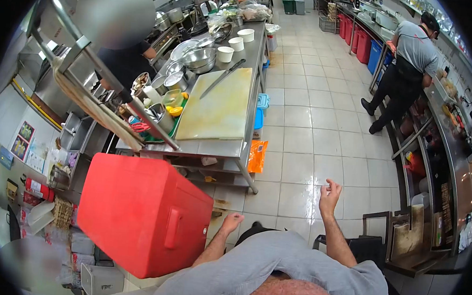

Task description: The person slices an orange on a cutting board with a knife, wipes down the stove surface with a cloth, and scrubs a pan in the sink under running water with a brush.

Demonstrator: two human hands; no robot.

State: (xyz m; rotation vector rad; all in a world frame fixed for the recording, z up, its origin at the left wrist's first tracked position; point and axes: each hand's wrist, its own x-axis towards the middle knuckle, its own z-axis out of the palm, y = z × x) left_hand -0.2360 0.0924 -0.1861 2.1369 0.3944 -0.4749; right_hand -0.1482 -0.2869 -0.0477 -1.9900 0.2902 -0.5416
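Observation:
My left hand (232, 222) hangs low in front of me, its fingers curled in and nothing showing in it. It is just right of a large red box (124, 211) with a moulded side handle. Over the tiled floor, my right hand (330, 197) is raised with bent fingers apart and holds nothing. Ahead on the left is a steel worktable (204, 144). On it lie a cutting board (216, 111) and a long dark-handled knife (218, 83).
Metal bowls (199, 60) and white tubs (225, 54) stand farther along the worktable. An orange packet (257, 156) leans by its leg. A person (408, 66) stands at the right-hand counter. Another person (125, 65) is behind the worktable. A chair (354, 246) is at my right.

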